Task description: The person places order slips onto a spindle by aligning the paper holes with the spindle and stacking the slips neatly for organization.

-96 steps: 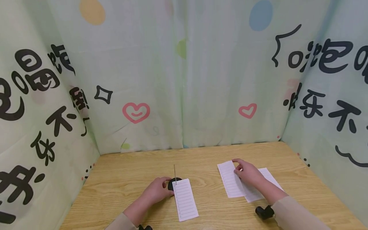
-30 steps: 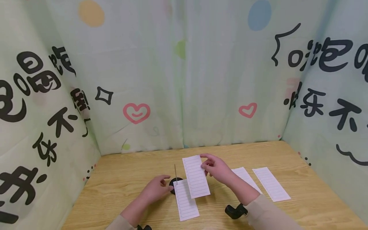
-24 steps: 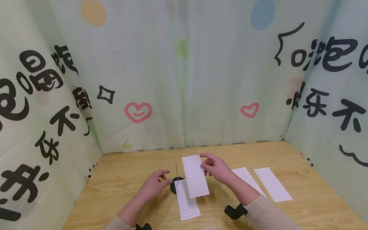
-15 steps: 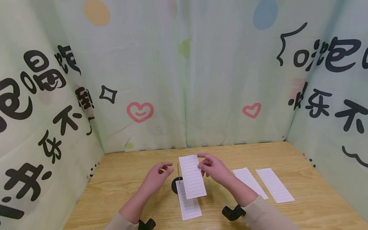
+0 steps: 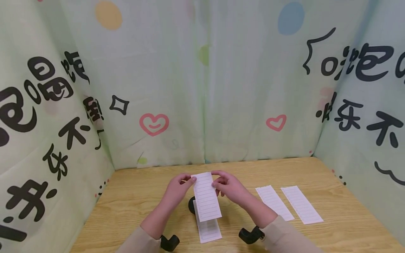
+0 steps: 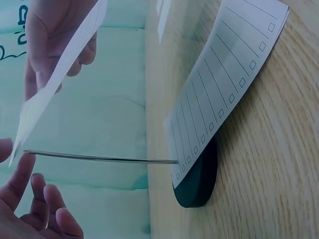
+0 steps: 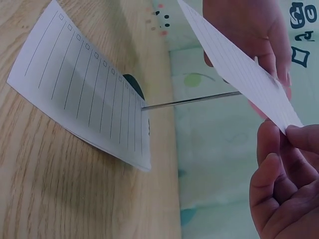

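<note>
A white checklist slip (image 5: 207,198) with ruled lines and small boxes is held up above the table. My left hand (image 5: 178,189) pinches its upper left corner between thumb and index finger. On the opposite upper edge, my right hand (image 5: 232,188) pinches it the same way. Below stands a bill spike with a black round base (image 5: 191,205), mostly covered in the head view. Its thin metal rod (image 6: 99,158) rises to the held slip; whether the tip pierces the paper I cannot tell. Lined paper (image 6: 219,84), its edge looking doubled, is speared low on the rod.
Two more lined slips, a nearer one (image 5: 274,203) and one farther right (image 5: 302,204), lie side by side on the wooden table (image 5: 136,207). Printed curtains (image 5: 202,88) enclose the table at the back and both sides.
My right hand has brought a slip from the right side to over the spike. My left hand has left the black base, risen, and taken hold of the slip's left corner.
</note>
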Demonstrator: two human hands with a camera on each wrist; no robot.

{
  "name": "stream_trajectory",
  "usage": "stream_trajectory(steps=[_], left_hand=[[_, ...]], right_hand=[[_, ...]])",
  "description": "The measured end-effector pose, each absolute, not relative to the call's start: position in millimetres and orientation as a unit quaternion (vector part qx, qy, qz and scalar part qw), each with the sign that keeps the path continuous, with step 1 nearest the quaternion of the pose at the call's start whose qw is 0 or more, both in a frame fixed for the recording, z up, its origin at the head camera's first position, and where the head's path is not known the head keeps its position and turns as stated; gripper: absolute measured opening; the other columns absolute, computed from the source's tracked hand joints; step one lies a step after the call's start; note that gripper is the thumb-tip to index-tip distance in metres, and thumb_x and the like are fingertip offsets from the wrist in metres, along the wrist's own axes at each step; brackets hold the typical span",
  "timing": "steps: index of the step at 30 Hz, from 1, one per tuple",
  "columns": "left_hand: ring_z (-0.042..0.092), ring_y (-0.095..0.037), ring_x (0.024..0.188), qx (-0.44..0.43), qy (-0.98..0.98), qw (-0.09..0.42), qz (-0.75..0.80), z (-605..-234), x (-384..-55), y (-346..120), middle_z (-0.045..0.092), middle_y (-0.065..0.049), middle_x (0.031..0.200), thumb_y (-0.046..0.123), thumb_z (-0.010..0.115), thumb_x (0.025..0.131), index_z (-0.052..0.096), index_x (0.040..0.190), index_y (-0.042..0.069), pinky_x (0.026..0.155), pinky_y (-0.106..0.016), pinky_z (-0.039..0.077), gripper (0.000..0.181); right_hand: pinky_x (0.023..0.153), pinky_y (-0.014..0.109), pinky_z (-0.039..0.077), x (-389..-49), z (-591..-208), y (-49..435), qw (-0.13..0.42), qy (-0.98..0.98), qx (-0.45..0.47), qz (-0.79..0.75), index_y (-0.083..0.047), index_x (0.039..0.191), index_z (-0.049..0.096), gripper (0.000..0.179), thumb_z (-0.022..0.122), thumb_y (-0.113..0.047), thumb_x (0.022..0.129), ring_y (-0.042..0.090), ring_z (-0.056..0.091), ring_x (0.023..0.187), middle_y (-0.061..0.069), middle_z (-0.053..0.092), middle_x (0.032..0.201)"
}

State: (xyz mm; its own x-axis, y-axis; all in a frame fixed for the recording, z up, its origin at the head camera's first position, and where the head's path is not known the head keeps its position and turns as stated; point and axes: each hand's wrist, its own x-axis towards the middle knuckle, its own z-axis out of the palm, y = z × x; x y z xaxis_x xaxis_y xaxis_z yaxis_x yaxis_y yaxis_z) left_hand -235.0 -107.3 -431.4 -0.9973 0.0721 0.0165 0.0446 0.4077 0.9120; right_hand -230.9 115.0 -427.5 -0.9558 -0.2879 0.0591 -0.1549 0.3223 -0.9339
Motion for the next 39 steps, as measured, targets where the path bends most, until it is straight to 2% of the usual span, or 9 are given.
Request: stream_trajectory(steps=[5,16,26,34,39], left_hand=[[0.054,-0.024,0.095,0.031,0.842,0.022,0.538,-433.7,-235.6,-104.9,0.062,-0.004,0.108,0.045,0.065,0.094,0.070,0.104,0.015,0.076,-0.036,0.046,0.032],[0.054,-0.024,0.094,0.037,0.843,0.021,0.537,-432.7,-231.6,-103.5,0.062,-0.004,0.106,0.040,0.063,0.097,0.070,0.103,0.014,0.076,-0.035,0.046,0.027],[0.054,-0.024,0.093,0.042,0.847,0.018,0.529,-431.5,-230.7,-102.7,0.062,-0.004,0.104,0.039,0.062,0.098,0.070,0.102,0.013,0.075,-0.034,0.046,0.027],[0.053,-0.023,0.092,0.043,0.845,0.010,0.533,-431.1,-229.4,-103.3,0.062,-0.004,0.102,0.038,0.062,0.098,0.069,0.100,0.011,0.071,-0.033,0.044,0.028],[0.054,-0.023,0.091,0.042,0.845,0.007,0.533,-434.5,-231.0,-104.9,0.063,-0.004,0.102,0.037,0.060,0.099,0.070,0.104,0.011,0.072,-0.035,0.045,0.028]], right_hand=[[0.065,0.038,0.049,-229.4,-427.8,112.9,0.063,0.812,-0.135,-0.565,-0.005,0.139,0.052,0.043,0.061,-0.009,0.098,0.025,0.060,0.073,0.007,0.066,0.089],[0.062,0.035,0.048,-230.4,-432.2,113.5,0.059,0.815,-0.135,-0.561,-0.005,0.140,0.052,0.043,0.061,-0.008,0.098,0.024,0.060,0.071,0.006,0.067,0.091],[0.059,0.032,0.046,-230.0,-433.9,111.9,0.062,0.809,-0.135,-0.569,-0.003,0.140,0.051,0.044,0.060,-0.008,0.098,0.041,0.060,0.075,0.006,0.067,0.090],[0.059,0.031,0.046,-229.4,-432.0,109.2,0.060,0.811,-0.135,-0.565,-0.002,0.140,0.050,0.044,0.060,-0.007,0.097,0.036,0.061,0.073,0.006,0.067,0.088],[0.058,0.031,0.045,-229.6,-433.0,107.3,0.059,0.812,-0.133,-0.565,-0.002,0.140,0.050,0.044,0.060,-0.006,0.098,0.035,0.061,0.071,0.006,0.066,0.086]])
